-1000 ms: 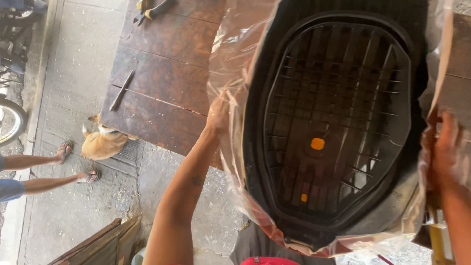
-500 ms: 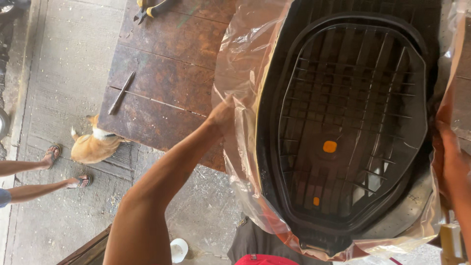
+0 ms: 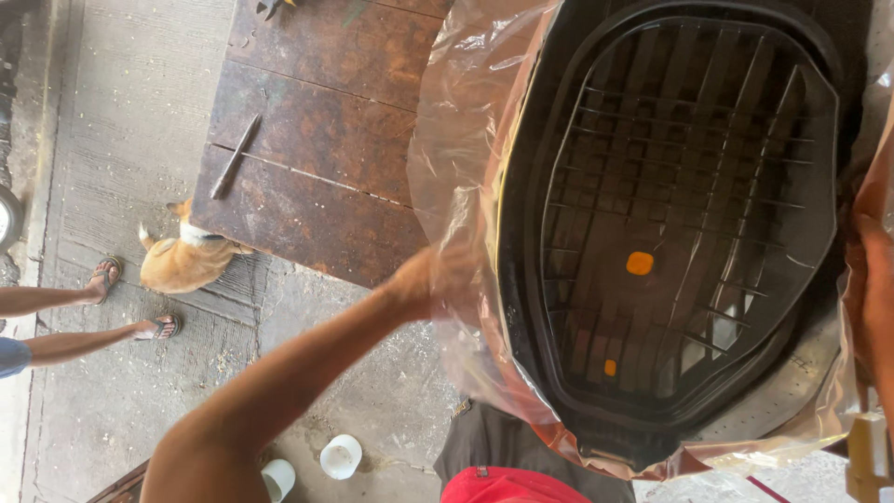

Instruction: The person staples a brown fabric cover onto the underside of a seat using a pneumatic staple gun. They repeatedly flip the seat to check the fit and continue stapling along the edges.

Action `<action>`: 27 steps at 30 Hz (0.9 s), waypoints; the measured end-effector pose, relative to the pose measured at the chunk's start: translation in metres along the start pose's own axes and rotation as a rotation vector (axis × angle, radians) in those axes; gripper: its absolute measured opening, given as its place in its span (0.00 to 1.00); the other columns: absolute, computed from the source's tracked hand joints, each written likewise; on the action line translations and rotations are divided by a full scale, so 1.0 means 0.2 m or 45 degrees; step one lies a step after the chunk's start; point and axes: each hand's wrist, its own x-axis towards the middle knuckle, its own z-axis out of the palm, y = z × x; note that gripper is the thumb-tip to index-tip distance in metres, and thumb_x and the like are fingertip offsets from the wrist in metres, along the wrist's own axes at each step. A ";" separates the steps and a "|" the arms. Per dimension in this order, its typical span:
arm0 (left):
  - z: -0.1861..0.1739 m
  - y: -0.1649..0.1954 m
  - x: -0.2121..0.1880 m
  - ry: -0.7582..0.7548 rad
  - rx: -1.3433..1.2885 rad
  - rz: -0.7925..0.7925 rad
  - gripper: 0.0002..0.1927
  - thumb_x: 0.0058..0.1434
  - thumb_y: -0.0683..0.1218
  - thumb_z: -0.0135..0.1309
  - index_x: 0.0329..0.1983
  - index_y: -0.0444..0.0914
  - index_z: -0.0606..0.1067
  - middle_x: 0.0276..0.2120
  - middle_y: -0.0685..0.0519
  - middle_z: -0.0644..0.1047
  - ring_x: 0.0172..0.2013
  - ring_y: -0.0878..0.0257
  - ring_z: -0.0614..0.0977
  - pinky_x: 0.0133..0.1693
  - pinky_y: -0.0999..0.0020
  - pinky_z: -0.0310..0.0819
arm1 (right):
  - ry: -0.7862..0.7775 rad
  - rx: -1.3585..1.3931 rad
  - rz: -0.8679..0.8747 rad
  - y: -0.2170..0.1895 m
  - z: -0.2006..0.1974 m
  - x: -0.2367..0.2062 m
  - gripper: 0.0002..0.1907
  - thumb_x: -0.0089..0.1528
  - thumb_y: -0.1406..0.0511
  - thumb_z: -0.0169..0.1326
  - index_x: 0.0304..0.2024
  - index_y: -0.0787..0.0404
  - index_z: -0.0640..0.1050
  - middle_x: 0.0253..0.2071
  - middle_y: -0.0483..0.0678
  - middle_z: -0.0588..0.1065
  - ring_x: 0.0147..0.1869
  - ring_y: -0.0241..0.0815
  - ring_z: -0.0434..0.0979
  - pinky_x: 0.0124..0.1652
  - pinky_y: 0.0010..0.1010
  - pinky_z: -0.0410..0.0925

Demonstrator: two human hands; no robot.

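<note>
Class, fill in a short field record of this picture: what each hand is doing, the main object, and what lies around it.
Left hand: under clear plastic wrap, gripping it
Right hand: at the wrap's right edge, mostly cut off
Main object: black ribbed plastic shell, two orange spots
Behind: wooden board bearing a metal rod
Ground: tan dog, another person's sandalled feet, two white cups

Both forearms are bare with no sleeves; red garment (image 3: pixel 507 486) shows at the waist.

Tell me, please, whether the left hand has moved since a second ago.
Yes: against the metal rod on the boards, the left hand has slid down the picture, towards their near edge.
</note>
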 end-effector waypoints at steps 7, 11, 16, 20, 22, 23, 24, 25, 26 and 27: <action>-0.02 0.34 -0.10 0.291 -0.252 -0.094 0.06 0.49 0.43 0.65 0.26 0.42 0.78 0.38 0.58 0.73 0.48 0.57 0.76 0.61 0.52 0.72 | 0.010 0.370 0.386 -0.02 -0.03 0.00 0.22 0.78 0.55 0.41 0.67 0.62 0.67 0.61 0.40 0.69 0.65 0.32 0.66 0.64 0.24 0.56; -0.02 0.43 -0.06 0.521 -0.406 -0.073 0.13 0.43 0.41 0.61 0.34 0.39 0.76 0.44 0.47 0.75 0.50 0.47 0.77 0.55 0.56 0.73 | 0.048 0.473 0.523 -0.18 -0.02 0.05 0.29 0.72 0.50 0.42 0.68 0.60 0.66 0.65 0.35 0.66 0.67 0.28 0.61 0.60 0.22 0.52; -0.07 0.13 0.07 0.628 -0.656 -0.901 0.48 0.43 0.51 0.72 0.68 0.38 0.65 0.59 0.40 0.66 0.39 0.51 0.76 0.45 0.56 0.77 | 0.029 0.219 0.388 -0.26 -0.03 0.04 0.24 0.76 0.54 0.43 0.71 0.56 0.64 0.65 0.44 0.65 0.66 0.39 0.65 0.60 0.29 0.58; -0.02 -0.16 0.29 0.377 0.297 -0.510 0.30 0.54 0.47 0.61 0.61 0.40 0.67 0.67 0.47 0.69 0.63 0.58 0.77 0.61 0.46 0.74 | 0.123 -0.371 -0.012 -0.15 -0.04 0.01 0.22 0.79 0.57 0.43 0.73 0.54 0.63 0.65 0.52 0.64 0.65 0.47 0.68 0.60 0.35 0.63; 0.04 -0.20 0.38 0.451 0.152 -0.511 0.25 0.61 0.47 0.59 0.61 0.39 0.68 0.68 0.45 0.68 0.64 0.59 0.76 0.62 0.47 0.71 | 0.176 -0.580 -0.094 -0.07 -0.03 0.04 0.21 0.81 0.59 0.44 0.75 0.52 0.62 0.65 0.55 0.63 0.65 0.52 0.69 0.60 0.38 0.66; 0.08 -0.21 0.42 0.556 -0.093 -0.636 0.25 0.61 0.47 0.59 0.60 0.39 0.68 0.67 0.46 0.68 0.63 0.59 0.76 0.62 0.47 0.71 | 0.182 -0.562 -0.050 -0.03 -0.01 0.07 0.20 0.81 0.60 0.44 0.75 0.51 0.62 0.65 0.57 0.63 0.64 0.54 0.70 0.60 0.40 0.67; 0.11 -0.22 0.46 0.550 -0.080 -0.668 0.24 0.62 0.47 0.59 0.60 0.38 0.69 0.66 0.46 0.69 0.63 0.59 0.77 0.61 0.48 0.72 | 0.183 -0.493 0.010 -0.01 0.01 0.09 0.20 0.82 0.61 0.44 0.76 0.51 0.61 0.65 0.59 0.62 0.64 0.56 0.71 0.60 0.41 0.69; 0.13 -0.22 0.48 0.549 -0.083 -0.700 0.24 0.62 0.47 0.59 0.60 0.38 0.69 0.66 0.46 0.69 0.62 0.59 0.77 0.61 0.49 0.72 | 0.168 -0.347 0.138 0.01 0.03 0.12 0.21 0.83 0.59 0.44 0.77 0.49 0.60 0.66 0.58 0.62 0.64 0.54 0.71 0.64 0.41 0.68; 0.15 -0.22 0.51 0.549 -0.084 -0.715 0.23 0.62 0.47 0.59 0.60 0.38 0.69 0.65 0.46 0.70 0.62 0.59 0.77 0.60 0.49 0.72 | 0.224 -0.275 0.227 0.02 0.06 0.14 0.25 0.83 0.57 0.46 0.79 0.52 0.56 0.70 0.59 0.59 0.69 0.58 0.67 0.66 0.44 0.65; 0.16 -0.21 0.51 0.559 -0.098 -0.723 0.23 0.63 0.46 0.59 0.60 0.38 0.70 0.65 0.46 0.70 0.61 0.59 0.77 0.60 0.50 0.72 | 0.283 -0.200 0.311 0.00 0.07 0.16 0.31 0.82 0.56 0.49 0.80 0.55 0.53 0.75 0.61 0.55 0.73 0.61 0.63 0.68 0.46 0.62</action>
